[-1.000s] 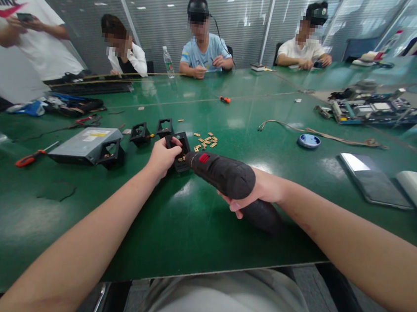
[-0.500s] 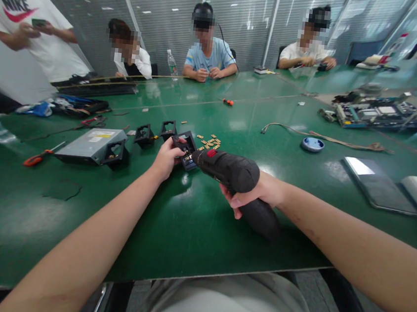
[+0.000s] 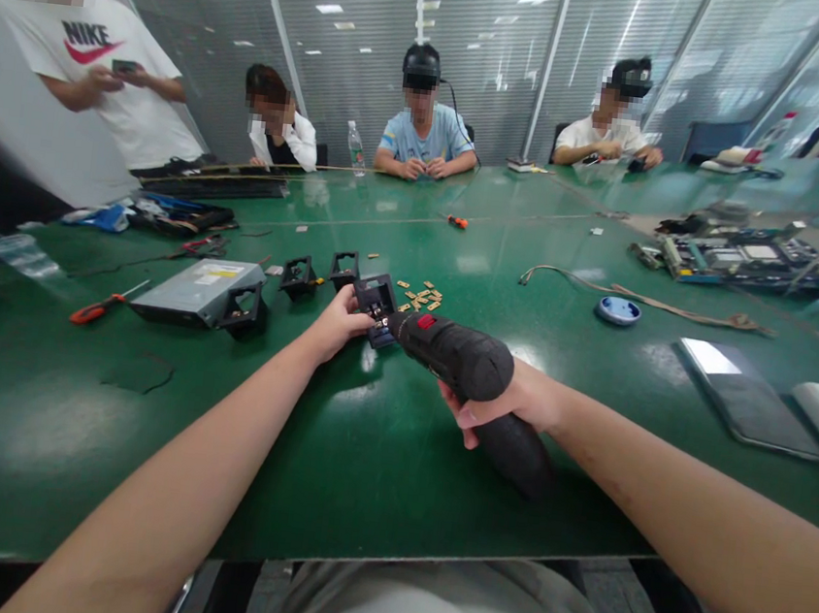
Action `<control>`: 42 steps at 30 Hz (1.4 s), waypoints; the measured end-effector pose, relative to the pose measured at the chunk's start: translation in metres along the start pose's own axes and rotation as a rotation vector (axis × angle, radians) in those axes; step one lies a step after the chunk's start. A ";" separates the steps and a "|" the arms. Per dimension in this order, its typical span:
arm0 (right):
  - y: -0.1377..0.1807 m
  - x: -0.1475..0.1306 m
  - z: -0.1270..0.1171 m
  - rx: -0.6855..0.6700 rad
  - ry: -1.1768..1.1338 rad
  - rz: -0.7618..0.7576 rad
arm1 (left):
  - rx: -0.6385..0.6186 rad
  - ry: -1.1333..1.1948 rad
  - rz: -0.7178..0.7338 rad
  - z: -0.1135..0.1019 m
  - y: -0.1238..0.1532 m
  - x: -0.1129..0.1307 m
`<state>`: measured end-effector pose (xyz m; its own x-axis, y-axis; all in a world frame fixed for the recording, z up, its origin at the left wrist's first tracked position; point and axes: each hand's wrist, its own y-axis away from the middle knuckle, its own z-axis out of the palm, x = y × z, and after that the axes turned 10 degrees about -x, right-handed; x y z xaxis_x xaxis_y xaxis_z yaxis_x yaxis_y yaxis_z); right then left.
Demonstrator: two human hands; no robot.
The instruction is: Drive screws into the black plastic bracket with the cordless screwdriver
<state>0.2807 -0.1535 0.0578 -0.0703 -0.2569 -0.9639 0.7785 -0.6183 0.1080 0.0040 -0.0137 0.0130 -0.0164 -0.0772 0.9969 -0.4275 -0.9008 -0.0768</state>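
My right hand (image 3: 508, 405) is wrapped round the grip of a black electric screwdriver (image 3: 459, 359) with a red switch. Its tip points at a small black plastic bracket (image 3: 376, 296) on the green table (image 3: 381, 440). My left hand (image 3: 338, 323) is closed on the near left side of that bracket and holds it tilted up. Two more black brackets (image 3: 299, 276) stand just behind it to the left. Several small brass pieces (image 3: 421, 297) lie scattered to the right of the bracket.
A grey drive unit (image 3: 199, 289) with a black bracket lies at left, a red-handled screwdriver (image 3: 98, 306) beside it. A blue dish (image 3: 618, 310), a cable, a dark tablet (image 3: 743, 400) and circuit boards (image 3: 737, 258) are at right. Several people sit or stand along the far side.
The view has tilted up a little. My left hand has raised and tilted the bracket, and the screwdriver tip stays at it. Both hands sit slightly lower in the picture.
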 end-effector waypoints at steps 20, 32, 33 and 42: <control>-0.011 0.008 0.012 0.040 -0.168 -0.024 | -0.026 -0.040 0.030 -0.003 -0.004 -0.011; -0.019 0.021 0.019 -0.006 -0.244 -0.075 | -0.029 -0.058 0.034 -0.007 -0.003 -0.012; -0.018 0.021 0.019 -0.021 -0.248 -0.064 | -0.033 -0.059 0.031 -0.007 -0.003 -0.012; -0.016 0.020 0.006 -0.254 -0.248 0.057 | 0.002 -0.087 0.018 -0.002 -0.001 -0.009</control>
<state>0.2633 -0.1528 0.0376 -0.1478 -0.4775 -0.8661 0.9136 -0.4013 0.0654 0.0025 -0.0108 0.0046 0.0546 -0.1307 0.9899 -0.4260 -0.8997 -0.0953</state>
